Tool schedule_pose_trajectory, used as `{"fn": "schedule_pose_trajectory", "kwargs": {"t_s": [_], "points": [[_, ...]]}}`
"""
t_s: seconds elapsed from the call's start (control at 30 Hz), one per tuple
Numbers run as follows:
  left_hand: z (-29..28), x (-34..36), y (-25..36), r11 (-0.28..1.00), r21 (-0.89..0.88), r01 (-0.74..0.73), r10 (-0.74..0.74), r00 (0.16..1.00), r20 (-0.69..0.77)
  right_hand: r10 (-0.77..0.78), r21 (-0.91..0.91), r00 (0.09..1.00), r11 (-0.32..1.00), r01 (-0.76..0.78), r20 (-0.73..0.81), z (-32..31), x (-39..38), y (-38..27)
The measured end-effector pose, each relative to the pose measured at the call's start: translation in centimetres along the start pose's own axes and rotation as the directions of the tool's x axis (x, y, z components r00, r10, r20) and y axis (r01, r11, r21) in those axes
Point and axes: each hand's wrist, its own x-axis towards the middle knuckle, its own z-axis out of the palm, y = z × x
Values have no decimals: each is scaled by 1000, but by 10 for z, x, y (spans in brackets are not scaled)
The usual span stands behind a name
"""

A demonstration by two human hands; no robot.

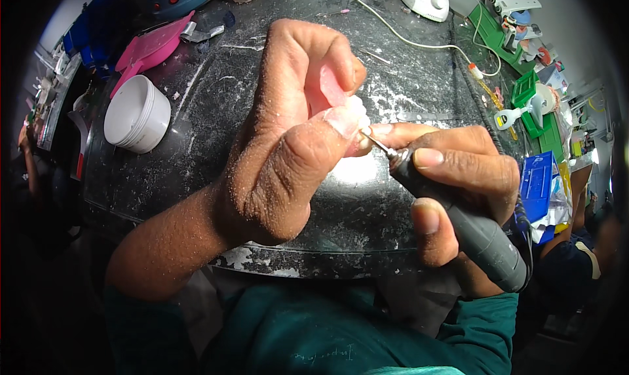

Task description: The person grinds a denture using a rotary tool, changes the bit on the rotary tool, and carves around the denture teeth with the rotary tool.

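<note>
Between the thumb and fingers of my left hand (288,132) is a denture (333,86) with a pink base and white teeth. Fine pale dust coats this hand and forearm. My right hand (468,165) is wrapped round a dark grey rotary handpiece (468,224). Its thin metal bur (378,143) points left, and the tip meets or nearly meets the teeth; I cannot tell which. A finger of my right hand reaches to the denture's lower right side. Part of the denture is hidden behind my left thumb.
Dust streaks the dark worktop (216,139). At left are a white tub (137,115) and a pink dustpan (157,44). A white device (421,0) with a cable stands at the back. A blue tray (537,186) and green holders (524,90) line the right edge. Other people are at both sides.
</note>
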Motion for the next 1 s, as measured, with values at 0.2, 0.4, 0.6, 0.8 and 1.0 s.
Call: {"fn": "schedule_pose_trajectory", "kwargs": {"t_s": [0.2, 0.4, 0.6, 0.8, 1.0], "points": [[-1, 1, 0, 1000, 2, 3, -3, 1000, -5, -2, 8, 1000, 1000, 2, 7, 0, 1, -1], [-1, 1, 0, 999, -13, 32, -32, 999, -1, 26, 2, 1000, 1000, -26, 3, -1, 1, -1], [-1, 1, -1, 1000, -10, 22, -22, 1000, 1, 39, 11, 999, 999, -39, 18, -2, 1, -4], [-1, 0, 0, 998, -25, 55, -55, 998, -7, 79, 6, 997, 997, -79, 1, -1, -2, -5], [0, 0, 1, 998, -30, 47, -47, 999, -12, 59, 3, 998, 998, -59, 3, -1, 0, -4]]}}
